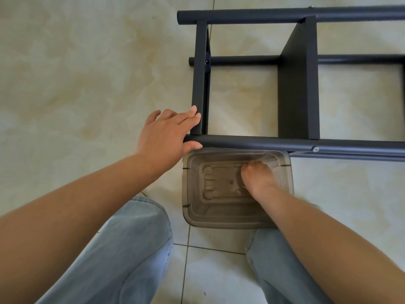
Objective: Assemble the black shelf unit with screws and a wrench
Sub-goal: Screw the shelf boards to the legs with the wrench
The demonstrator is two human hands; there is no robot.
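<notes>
The black shelf unit [298, 84] lies on its side on the tiled floor, with round tubes running left to right and flat black panels between them. A silver screw head [315, 149] shows on the near tube. My left hand [166, 132] grips the near tube's left end, thumb under it and fingers against the end panel. My right hand [258, 176] reaches down into a clear brownish plastic bin [192, 207] just below the near tube. Its fingers are curled at the bin's bottom, and what they hold is hidden. No wrench is visible.
My knees in light blue jeans [122, 249] sit either side of the bin. Beige floor tiles [76, 73] spread to the left of the shelf unit.
</notes>
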